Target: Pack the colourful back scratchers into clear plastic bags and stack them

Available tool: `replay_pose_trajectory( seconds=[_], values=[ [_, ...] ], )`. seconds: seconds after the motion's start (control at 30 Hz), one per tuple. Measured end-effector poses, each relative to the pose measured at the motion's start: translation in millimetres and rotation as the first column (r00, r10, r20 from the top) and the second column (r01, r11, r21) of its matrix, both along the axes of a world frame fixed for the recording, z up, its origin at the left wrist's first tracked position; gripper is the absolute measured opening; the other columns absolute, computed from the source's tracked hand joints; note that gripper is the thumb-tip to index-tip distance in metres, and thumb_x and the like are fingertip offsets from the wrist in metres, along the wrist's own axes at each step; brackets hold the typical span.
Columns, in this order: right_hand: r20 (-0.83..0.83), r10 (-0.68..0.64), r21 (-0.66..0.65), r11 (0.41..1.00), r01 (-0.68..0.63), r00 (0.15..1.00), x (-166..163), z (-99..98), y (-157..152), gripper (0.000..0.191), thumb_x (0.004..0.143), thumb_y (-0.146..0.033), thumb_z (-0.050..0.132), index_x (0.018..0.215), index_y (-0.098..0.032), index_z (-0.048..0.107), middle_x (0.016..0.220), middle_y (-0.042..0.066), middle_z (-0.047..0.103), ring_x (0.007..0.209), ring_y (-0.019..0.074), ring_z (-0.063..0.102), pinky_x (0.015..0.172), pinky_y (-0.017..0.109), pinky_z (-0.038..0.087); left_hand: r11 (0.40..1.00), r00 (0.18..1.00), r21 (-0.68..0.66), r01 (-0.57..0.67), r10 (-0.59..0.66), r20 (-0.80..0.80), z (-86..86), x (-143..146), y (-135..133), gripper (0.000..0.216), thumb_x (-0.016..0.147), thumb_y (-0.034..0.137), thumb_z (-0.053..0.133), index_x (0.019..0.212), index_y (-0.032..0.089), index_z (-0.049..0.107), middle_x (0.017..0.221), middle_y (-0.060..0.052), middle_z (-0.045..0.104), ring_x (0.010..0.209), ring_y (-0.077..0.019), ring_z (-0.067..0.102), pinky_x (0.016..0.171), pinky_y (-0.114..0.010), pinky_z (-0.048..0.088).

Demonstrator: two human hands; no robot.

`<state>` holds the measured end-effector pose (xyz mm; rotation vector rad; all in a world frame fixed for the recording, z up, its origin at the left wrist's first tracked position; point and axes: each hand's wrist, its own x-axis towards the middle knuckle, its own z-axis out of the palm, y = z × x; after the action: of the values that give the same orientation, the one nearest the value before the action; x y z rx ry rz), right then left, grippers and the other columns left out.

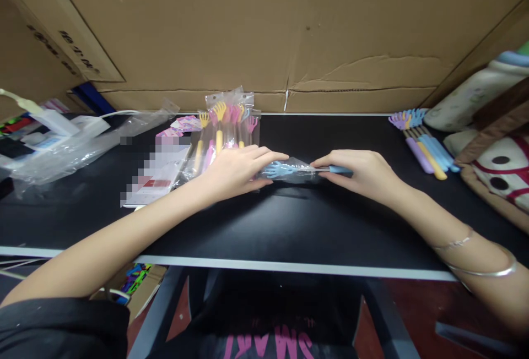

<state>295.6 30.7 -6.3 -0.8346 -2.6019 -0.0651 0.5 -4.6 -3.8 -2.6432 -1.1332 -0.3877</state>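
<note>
A blue back scratcher [278, 169] lies lengthwise between my hands, its claw head inside a clear plastic bag [301, 177]. My left hand [237, 169] pinches the bag by the claw end, with its fingertips partly hidden. At the other end, my right hand [363, 169] grips the scratcher's shaft and blue handle near the bag's mouth. Just behind my left hand is a pile of bagged back scratchers [219, 128] with yellow and pink heads. Several unbagged back scratchers [425, 144], purple, yellow and blue, lie to the right.
Cardboard [289, 28] walls the back of the black table [289, 227]. On the left are loose clear plastic [82, 155], a white power strip [58, 122], pink cards [185, 124] and a partly blurred phone or sheet [159, 177]. A bottle [467, 94] and a bag [504, 166] stand right.
</note>
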Motion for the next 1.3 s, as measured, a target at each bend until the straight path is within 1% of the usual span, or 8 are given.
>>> replay_pose_trajectory(
  seconds=[0.13, 0.23, 0.4, 0.53, 0.67, 0.9, 1.03, 1.3],
  values=[
    [-0.049, -0.015, -0.011, 1.000, 0.014, 0.999, -4, -2.4, -1, 0.015, 0.093, -0.027, 0.058, 0.103, -0.026, 0.069, 0.095, -0.002, 0.076, 0.085, 0.0155, 0.072, 0.069, 0.024, 0.047, 0.999, 0.999, 0.018, 0.036, -0.036, 0.018, 0.4, 0, 1, 0.052, 0.090, 0.035, 0.067, 0.138, 0.025, 0.049, 0.129, -0.001, 0.064, 0.112, -0.0206, 0.061, 0.084, -0.030, 0.046],
    [-0.106, -0.035, -0.014, 0.999, 0.033, 0.994, -3, -1.4, 0, 0.015, 0.091, -0.028, 0.060, 0.103, -0.025, 0.069, 0.094, -0.001, 0.076, 0.085, 0.0165, 0.072, 0.070, 0.025, 0.049, 0.996, 0.998, 0.076, 0.052, -0.055, 0.028, 6.6, -2, 0, 0.057, 0.089, 0.042, 0.067, 0.139, 0.023, 0.048, 0.137, -0.005, 0.059, 0.120, -0.0241, 0.057, 0.096, -0.035, 0.043],
    [-0.157, -0.088, -0.031, 0.996, 0.084, 0.984, 6, 4.8, 4, 0.018, 0.092, -0.031, 0.058, 0.104, -0.026, 0.070, 0.094, 0.001, 0.076, 0.087, 0.0189, 0.072, 0.074, 0.028, 0.050, 0.984, 0.999, 0.178, -0.021, 0.013, 0.045, 23.4, -11, 1, 0.059, 0.090, 0.050, 0.063, 0.139, 0.020, 0.049, 0.136, -0.009, 0.059, 0.123, -0.0276, 0.055, 0.104, -0.039, 0.038],
    [-0.171, -0.137, -0.029, 0.991, 0.134, 0.976, 15, 10.8, 8, 0.020, 0.091, -0.033, 0.059, 0.105, -0.026, 0.070, 0.096, 0.002, 0.076, 0.089, 0.0213, 0.072, 0.077, 0.032, 0.051, 0.977, 0.991, 0.163, -0.134, 0.129, 0.042, 33.0, -19, 4, 0.059, 0.089, 0.055, 0.060, 0.137, 0.021, 0.051, 0.125, -0.008, 0.066, 0.115, -0.0279, 0.060, 0.103, -0.040, 0.038],
    [-0.174, -0.148, -0.038, 0.989, 0.144, 0.974, 18, 13.1, 10, 0.020, 0.090, -0.035, 0.059, 0.105, -0.027, 0.070, 0.097, 0.002, 0.076, 0.090, 0.0229, 0.072, 0.077, 0.034, 0.052, 0.979, 0.986, 0.123, -0.165, 0.161, 0.041, 34.0, -23, 7, 0.049, 0.092, 0.051, 0.058, 0.132, 0.023, 0.055, 0.117, -0.006, 0.069, 0.109, -0.0263, 0.063, 0.100, -0.039, 0.040],
    [-0.125, -0.159, -0.057, 0.987, 0.153, 0.979, 12, 6.3, 9, 0.020, 0.091, -0.035, 0.056, 0.103, -0.028, 0.070, 0.097, 0.002, 0.077, 0.091, 0.0239, 0.072, 0.075, 0.033, 0.052, 0.986, 0.997, 0.147, -0.074, 0.069, 0.036, 22.0, -20, 10, 0.040, 0.095, 0.046, 0.057, 0.127, 0.023, 0.058, 0.114, -0.006, 0.070, 0.105, -0.0250, 0.065, 0.087, -0.034, 0.044],
    [-0.105, -0.146, -0.055, 0.988, 0.141, 0.984, 7, 3.4, 6, 0.020, 0.091, -0.034, 0.055, 0.103, -0.026, 0.069, 0.099, 0.003, 0.077, 0.091, 0.0233, 0.072, 0.075, 0.032, 0.052, 0.988, 0.999, 0.155, -0.029, 0.025, 0.024, 15.1, -17, 12, 0.037, 0.095, 0.041, 0.058, 0.127, 0.022, 0.059, 0.109, -0.006, 0.071, 0.099, -0.0236, 0.066, 0.084, -0.033, 0.044],
    [-0.124, -0.139, -0.112, 0.986, 0.125, 0.983, 2, 3.6, 3, 0.018, 0.089, -0.032, 0.057, 0.100, -0.027, 0.070, 0.099, 0.003, 0.077, 0.089, 0.0225, 0.072, 0.073, 0.031, 0.052, 0.987, 0.998, 0.153, 0.039, -0.044, 0.033, 12.0, -14, 12, 0.034, 0.097, 0.039, 0.056, 0.126, 0.022, 0.059, 0.105, -0.006, 0.071, 0.094, -0.0217, 0.066, 0.078, -0.031, 0.043]
  ],
)
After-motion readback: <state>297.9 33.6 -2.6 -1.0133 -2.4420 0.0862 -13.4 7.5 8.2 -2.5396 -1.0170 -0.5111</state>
